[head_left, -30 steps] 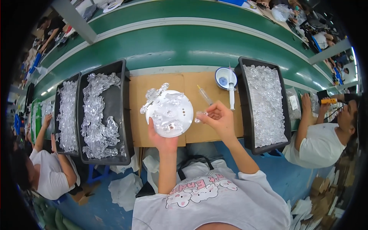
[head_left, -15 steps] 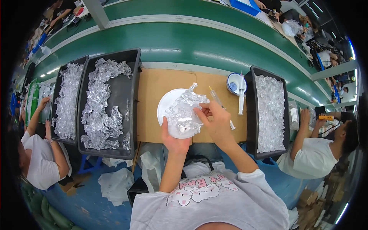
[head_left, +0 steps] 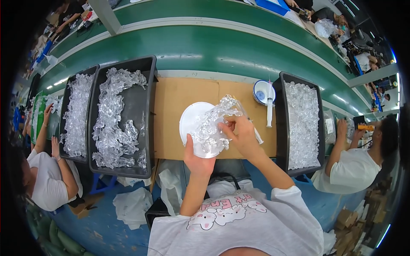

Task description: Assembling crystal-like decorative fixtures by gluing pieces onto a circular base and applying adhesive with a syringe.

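Note:
My left hand grips a round white plate by its near edge, thumb up along the left side. Clear shiny plastic pieces are heaped across the plate and stick out past its right rim. The fingers of my right hand are pinched together at the right side of the heap, on a clear plastic piece whose exact shape I cannot make out. Partly behind the right hand lies a syringe. Another syringe leans against a blue-and-white bowl farther right.
Brown cardboard covers the bench under my hands. A black bin of clear pieces stands left, with a second bin beyond it. A full black bin stands right. Co-workers sit on both sides; a green surface runs behind.
The plate and both hands have shifted slightly right and down in the picture. My right hand still pinches at the heap, and the clear pieces on the plate have turned a little.

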Action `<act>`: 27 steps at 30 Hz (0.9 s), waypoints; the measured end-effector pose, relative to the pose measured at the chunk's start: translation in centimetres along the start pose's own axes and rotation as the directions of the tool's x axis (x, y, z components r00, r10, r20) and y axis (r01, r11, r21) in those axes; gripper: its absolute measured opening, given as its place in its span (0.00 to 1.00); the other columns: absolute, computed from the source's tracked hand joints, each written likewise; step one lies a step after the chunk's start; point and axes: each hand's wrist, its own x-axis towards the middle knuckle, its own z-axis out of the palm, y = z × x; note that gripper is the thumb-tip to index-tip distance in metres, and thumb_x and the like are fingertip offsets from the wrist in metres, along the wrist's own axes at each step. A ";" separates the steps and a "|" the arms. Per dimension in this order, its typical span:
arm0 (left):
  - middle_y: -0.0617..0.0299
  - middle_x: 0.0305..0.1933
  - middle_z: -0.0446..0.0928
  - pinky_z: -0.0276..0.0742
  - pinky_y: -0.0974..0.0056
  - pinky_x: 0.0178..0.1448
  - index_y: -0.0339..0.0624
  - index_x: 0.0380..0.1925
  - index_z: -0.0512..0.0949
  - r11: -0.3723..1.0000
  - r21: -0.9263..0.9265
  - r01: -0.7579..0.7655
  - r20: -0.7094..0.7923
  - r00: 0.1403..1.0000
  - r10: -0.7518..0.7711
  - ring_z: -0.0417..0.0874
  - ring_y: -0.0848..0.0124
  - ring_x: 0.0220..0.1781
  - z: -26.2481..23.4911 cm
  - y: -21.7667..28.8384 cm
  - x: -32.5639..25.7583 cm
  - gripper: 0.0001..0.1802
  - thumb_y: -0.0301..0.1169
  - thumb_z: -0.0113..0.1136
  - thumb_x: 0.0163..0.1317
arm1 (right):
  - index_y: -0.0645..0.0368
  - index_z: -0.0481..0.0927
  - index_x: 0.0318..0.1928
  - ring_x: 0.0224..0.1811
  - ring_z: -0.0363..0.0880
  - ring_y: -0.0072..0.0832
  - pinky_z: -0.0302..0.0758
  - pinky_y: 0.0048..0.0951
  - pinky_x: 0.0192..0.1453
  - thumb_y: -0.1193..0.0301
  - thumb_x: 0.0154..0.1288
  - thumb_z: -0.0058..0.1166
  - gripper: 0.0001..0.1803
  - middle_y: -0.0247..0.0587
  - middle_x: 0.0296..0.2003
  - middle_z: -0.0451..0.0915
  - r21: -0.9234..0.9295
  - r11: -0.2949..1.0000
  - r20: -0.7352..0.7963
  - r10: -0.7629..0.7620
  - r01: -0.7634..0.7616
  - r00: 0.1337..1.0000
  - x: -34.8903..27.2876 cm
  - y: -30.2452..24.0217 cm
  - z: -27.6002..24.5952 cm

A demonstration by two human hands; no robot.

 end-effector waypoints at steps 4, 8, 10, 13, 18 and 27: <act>0.51 0.67 0.60 0.57 0.47 0.69 0.39 0.65 0.55 0.998 0.046 0.033 -0.022 0.999 -0.032 0.61 0.53 0.67 -0.2 0.0 -0.1 0.34 0.48 0.43 0.66 | 0.62 0.74 0.36 0.29 0.74 0.24 0.68 0.26 0.32 0.69 0.55 0.63 0.13 0.37 0.26 0.74 0.157 0.934 0.144 0.301 -0.322 0.943 -0.6 -0.2 -1.2; 0.48 0.68 0.56 0.54 0.48 0.70 0.36 0.66 0.50 1.000 0.000 0.017 0.192 0.981 -0.016 0.59 0.52 0.69 -0.5 0.1 -0.6 0.36 0.50 0.40 0.67 | 0.61 0.71 0.45 0.46 0.71 0.23 0.69 0.25 0.45 0.70 0.56 0.62 0.19 0.36 0.39 0.74 0.319 0.918 0.068 0.226 -0.236 0.972 -1.6 -0.4 -1.2; 0.47 0.68 0.56 0.54 0.47 0.70 0.36 0.67 0.50 0.999 -0.045 0.028 0.246 0.969 -0.016 0.58 0.51 0.69 -0.7 0.0 -0.5 0.37 0.51 0.40 0.67 | 0.61 0.69 0.47 0.51 0.69 0.24 0.69 0.26 0.49 0.70 0.57 0.62 0.20 0.36 0.42 0.73 0.483 0.839 0.017 0.279 -0.253 0.960 -1.8 -1.1 -1.0; 0.48 0.68 0.57 0.55 0.47 0.70 0.36 0.66 0.51 0.956 -0.276 0.101 0.402 0.916 0.019 0.58 0.52 0.69 -0.6 -0.3 -0.3 0.37 0.51 0.40 0.66 | 0.61 0.66 0.50 0.52 0.70 0.25 0.69 0.27 0.53 0.68 0.59 0.60 0.22 0.37 0.44 0.74 0.726 0.530 0.256 0.383 -0.438 0.887 -1.6 -2.0 -1.6; 0.50 0.67 0.59 0.55 0.48 0.69 0.39 0.65 0.54 0.999 0.002 0.039 0.041 0.998 -0.039 0.60 0.53 0.68 0.3 -0.6 0.0 0.35 0.50 0.42 0.67 | 0.64 0.66 0.50 0.48 0.74 0.23 0.70 0.26 0.53 0.68 0.60 0.60 0.22 0.40 0.44 0.75 0.720 0.466 0.305 0.453 -0.514 0.838 -2.1 -0.7 -0.6; 0.56 0.67 0.61 0.55 0.47 0.69 0.44 0.64 0.60 0.994 -0.102 0.026 -0.057 0.998 -0.032 0.61 0.56 0.67 -0.9 1.9 2.2 0.31 0.48 0.44 0.66 | 0.59 0.69 0.54 0.48 0.75 0.29 0.71 0.29 0.52 0.72 0.59 0.56 0.22 0.40 0.49 0.75 0.382 0.783 0.194 0.452 -0.491 0.871 -2.2 2.4 -2.7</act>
